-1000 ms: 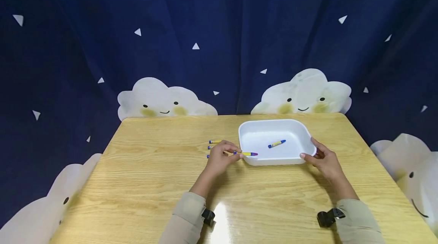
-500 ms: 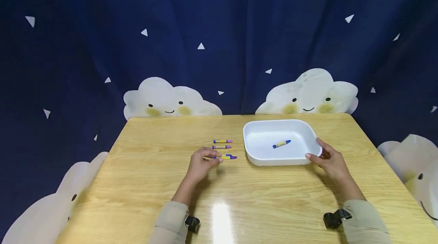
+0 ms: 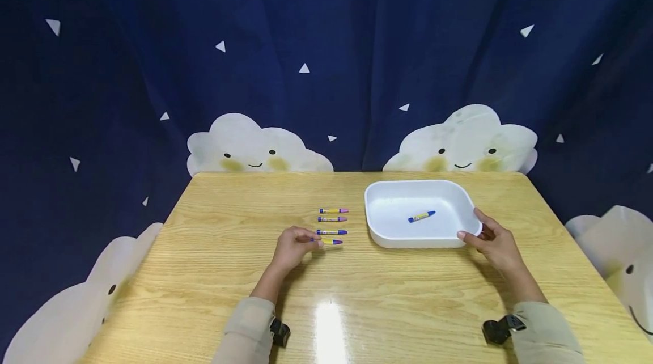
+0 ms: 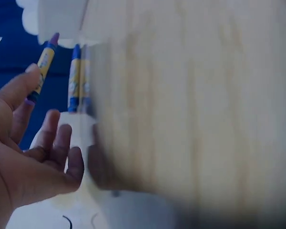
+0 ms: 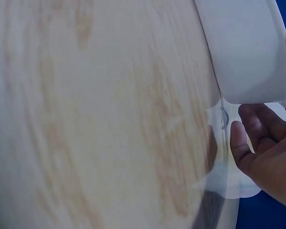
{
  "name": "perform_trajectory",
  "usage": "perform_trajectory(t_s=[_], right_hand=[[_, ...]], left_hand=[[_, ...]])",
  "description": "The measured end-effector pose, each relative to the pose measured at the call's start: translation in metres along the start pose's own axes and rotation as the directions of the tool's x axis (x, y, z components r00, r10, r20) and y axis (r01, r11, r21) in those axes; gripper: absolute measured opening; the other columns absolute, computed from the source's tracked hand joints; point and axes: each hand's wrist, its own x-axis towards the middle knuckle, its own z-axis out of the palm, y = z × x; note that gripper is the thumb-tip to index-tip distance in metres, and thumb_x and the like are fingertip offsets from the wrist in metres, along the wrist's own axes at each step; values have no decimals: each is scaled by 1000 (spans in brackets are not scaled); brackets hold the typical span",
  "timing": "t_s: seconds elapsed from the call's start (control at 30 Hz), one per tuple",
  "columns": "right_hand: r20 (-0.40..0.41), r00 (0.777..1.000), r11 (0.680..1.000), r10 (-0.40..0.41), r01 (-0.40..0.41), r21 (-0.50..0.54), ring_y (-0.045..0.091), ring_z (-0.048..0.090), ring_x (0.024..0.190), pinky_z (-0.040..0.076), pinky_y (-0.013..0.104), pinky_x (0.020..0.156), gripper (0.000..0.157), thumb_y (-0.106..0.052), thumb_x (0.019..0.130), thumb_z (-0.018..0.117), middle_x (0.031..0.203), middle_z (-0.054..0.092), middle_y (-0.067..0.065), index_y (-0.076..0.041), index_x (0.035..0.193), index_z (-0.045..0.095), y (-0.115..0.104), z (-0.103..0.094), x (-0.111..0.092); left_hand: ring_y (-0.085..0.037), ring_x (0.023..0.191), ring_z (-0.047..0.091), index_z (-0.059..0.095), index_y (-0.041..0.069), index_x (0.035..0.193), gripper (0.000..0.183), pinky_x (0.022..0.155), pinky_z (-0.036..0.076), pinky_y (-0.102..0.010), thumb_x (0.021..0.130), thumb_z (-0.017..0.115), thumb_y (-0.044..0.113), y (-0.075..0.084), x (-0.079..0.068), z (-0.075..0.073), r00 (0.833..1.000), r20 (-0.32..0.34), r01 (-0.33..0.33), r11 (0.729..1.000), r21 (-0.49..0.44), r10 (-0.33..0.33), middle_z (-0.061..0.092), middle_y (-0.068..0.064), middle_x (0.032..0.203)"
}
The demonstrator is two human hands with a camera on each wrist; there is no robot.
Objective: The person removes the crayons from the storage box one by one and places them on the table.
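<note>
Between thumb and index finger, my left hand [image 3: 294, 249] pinches a purple-tipped crayon [image 4: 44, 67] with a yellow wrapper. In the head view this crayon lies at the near end of a row. Beside it rests a blue crayon [image 3: 331, 232], with a light purple crayon [image 3: 333, 219] and a pink-tipped crayon [image 3: 334, 211] farther back, all pointing right. My right hand [image 3: 497, 244] grips the near right corner of a white tray [image 3: 415, 243], thumb on the rim and fingers around the outside. Inside the tray lies another blue crayon [image 3: 422, 216].
The wooden table [image 3: 398, 296] extends toward me in front of the tray and crayons. Behind it hangs a dark blue curtain [image 3: 275, 29] with white triangles and smiling clouds. A black wrist camera [image 3: 280, 333] sits at each sleeve.
My left hand has carried the purple-tipped crayon from over the tray's left rim, leftward and nearer, to the near end of the row. My right hand keeps its grip on the tray.
</note>
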Motion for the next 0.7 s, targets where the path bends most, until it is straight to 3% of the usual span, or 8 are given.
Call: perform_trajectory(t_s=[0.33, 0.53, 0.7], right_hand=[[-4, 1000, 1000, -10, 10, -10, 32, 45, 109, 45, 11, 67, 87, -38, 83, 69, 137, 33, 34, -9, 148, 18, 1, -2, 1], [-9, 1000, 1000, -23, 23, 3, 11, 48, 94, 47, 14, 66, 85, -34, 83, 70, 134, 37, 33, -10, 148, 20, 2, -1, 1], [-12, 1000, 1000, -26, 26, 2, 14, 48, 96, 47, 14, 66, 85, -34, 83, 70, 134, 37, 33, -10, 147, 21, 3, 0, 2]], left_hand=[[-31, 105, 49, 74, 10, 79, 7, 89, 38, -51, 75, 78, 14, 5, 5, 13, 1000, 7, 4, 984, 181, -6, 58, -8, 105], [-26, 96, 56, 74, 14, 74, 6, 83, 40, -49, 73, 80, 16, 6, 9, 16, 999, 3, 34, 954, 296, -37, 66, 2, 90], [-23, 95, 56, 74, 19, 73, 7, 86, 35, -54, 72, 81, 19, 3, 12, 17, 998, -6, 60, 930, 362, -62, 65, 8, 84]])
